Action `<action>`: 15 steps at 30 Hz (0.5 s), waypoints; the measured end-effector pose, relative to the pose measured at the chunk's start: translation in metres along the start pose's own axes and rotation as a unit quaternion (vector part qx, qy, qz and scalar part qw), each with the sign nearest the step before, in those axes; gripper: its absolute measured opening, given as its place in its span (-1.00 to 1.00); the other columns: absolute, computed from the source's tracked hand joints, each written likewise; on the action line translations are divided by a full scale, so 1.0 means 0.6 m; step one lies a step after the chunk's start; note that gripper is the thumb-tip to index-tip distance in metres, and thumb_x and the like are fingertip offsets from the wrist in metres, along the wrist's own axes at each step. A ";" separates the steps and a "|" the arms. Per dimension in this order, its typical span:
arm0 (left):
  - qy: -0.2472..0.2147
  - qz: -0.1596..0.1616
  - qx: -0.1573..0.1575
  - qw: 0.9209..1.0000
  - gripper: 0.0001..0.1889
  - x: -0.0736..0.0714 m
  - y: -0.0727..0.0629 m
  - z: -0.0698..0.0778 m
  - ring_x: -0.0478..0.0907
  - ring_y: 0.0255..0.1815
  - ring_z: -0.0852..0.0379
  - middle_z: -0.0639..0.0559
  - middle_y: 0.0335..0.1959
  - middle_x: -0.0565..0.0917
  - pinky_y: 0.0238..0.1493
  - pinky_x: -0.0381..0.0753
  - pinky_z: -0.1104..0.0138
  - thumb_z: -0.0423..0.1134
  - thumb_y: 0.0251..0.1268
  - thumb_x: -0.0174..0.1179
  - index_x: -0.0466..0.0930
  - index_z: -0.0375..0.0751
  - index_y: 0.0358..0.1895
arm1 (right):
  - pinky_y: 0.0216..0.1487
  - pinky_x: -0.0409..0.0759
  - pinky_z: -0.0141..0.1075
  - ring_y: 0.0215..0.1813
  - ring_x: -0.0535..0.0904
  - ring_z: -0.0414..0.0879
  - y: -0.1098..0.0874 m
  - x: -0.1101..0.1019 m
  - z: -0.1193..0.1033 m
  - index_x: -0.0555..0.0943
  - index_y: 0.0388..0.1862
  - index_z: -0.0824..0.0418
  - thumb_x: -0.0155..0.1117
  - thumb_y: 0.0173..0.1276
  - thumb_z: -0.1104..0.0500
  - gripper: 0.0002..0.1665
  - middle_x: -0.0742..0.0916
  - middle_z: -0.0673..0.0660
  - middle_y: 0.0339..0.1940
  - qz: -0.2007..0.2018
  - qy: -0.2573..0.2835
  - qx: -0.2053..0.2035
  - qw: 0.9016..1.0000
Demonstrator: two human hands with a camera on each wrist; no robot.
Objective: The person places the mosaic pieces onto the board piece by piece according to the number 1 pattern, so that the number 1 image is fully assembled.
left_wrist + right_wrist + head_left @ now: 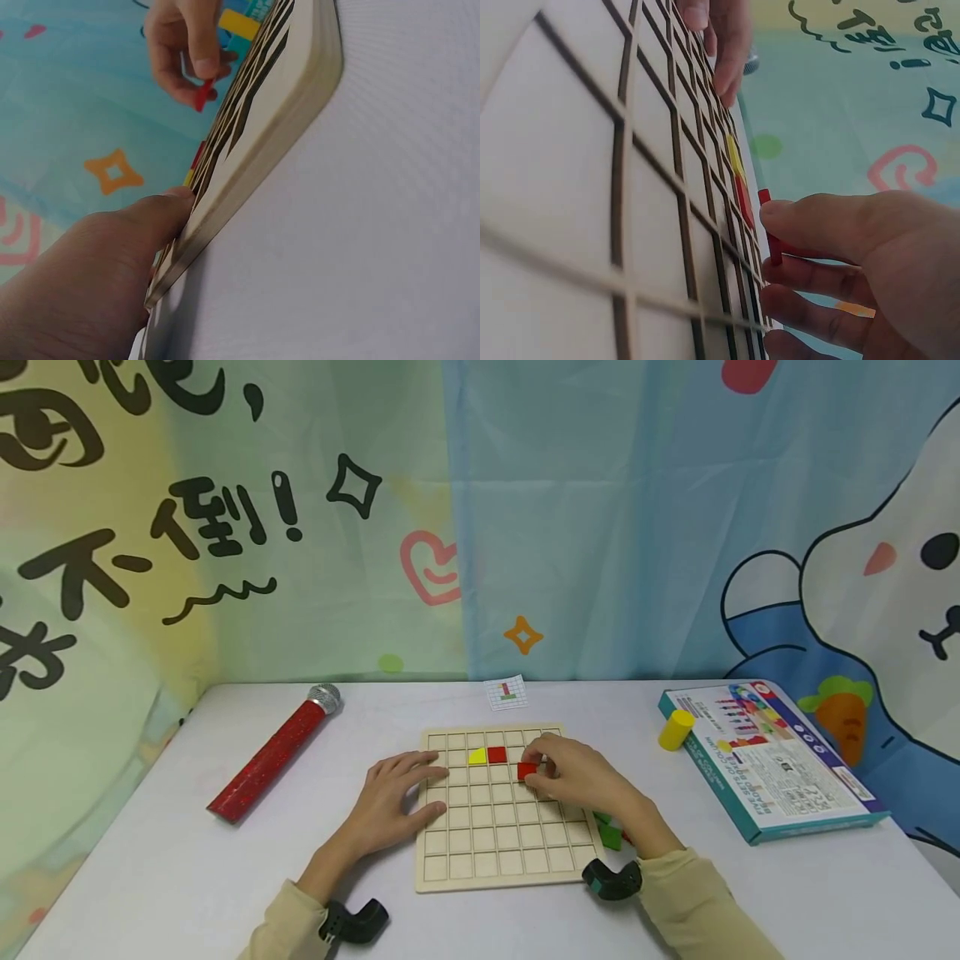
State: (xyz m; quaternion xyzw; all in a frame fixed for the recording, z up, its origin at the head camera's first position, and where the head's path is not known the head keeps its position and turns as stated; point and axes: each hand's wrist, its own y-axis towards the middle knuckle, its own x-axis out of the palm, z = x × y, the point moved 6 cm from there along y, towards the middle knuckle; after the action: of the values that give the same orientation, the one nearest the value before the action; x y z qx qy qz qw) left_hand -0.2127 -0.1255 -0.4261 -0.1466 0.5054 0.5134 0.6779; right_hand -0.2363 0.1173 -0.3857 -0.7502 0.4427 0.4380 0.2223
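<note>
A wooden grid board (495, 866) lies on the white table, divided into square cells. In its upper rows a yellow tile (477, 757) and a red tile (497, 755) sit side by side. My right hand (581, 772) pinches another red square tile (767, 225) between thumb and fingers; the right wrist view shows it held on edge, just above the grid. At the board's left side my left hand (393, 795) rests with fingers spread, its thumb (169, 214) touching the edge.
Several green tiles (611, 837) lie right of the board, partly under my right forearm. Farther right is a game box (780, 768) with a yellow cylinder (677, 730) by its corner. A small pattern card (507, 693) lies behind the board, a red microphone (273, 756) to the left.
</note>
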 end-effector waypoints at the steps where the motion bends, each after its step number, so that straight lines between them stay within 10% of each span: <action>1: 0.000 0.000 -0.001 1.000 -0.55 0.000 0.000 0.000 0.29 0.36 -0.02 0.07 0.33 0.43 0.30 0.13 -0.08 0.07 0.17 0.24 0.53 0.15 0.15 | -0.38 0.42 -0.40 -0.38 0.42 -0.24 0.003 0.002 -0.004 0.58 -0.13 0.11 0.32 0.24 0.10 -0.76 0.62 -0.04 -0.28 -0.001 -0.002 -0.003 1.000; 15: -0.002 0.001 -0.002 1.000 -0.56 0.001 -0.001 -0.001 0.30 0.36 -0.03 0.07 0.33 0.43 0.30 0.13 -0.09 0.07 0.17 0.24 0.53 0.14 0.15 | -0.31 0.45 -0.36 -0.36 0.44 -0.25 0.034 0.026 -0.036 0.60 -0.11 0.12 0.33 0.23 0.09 -0.73 0.61 -0.04 -0.20 -0.006 -0.050 -0.014 0.999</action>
State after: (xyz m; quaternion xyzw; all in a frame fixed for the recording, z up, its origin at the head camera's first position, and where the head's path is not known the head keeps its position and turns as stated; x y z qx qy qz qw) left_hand -0.2126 -0.1260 -0.4270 -0.1469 0.5031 0.5153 0.6781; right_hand -0.2406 0.0842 -0.3868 -0.7329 0.4204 0.4802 0.2357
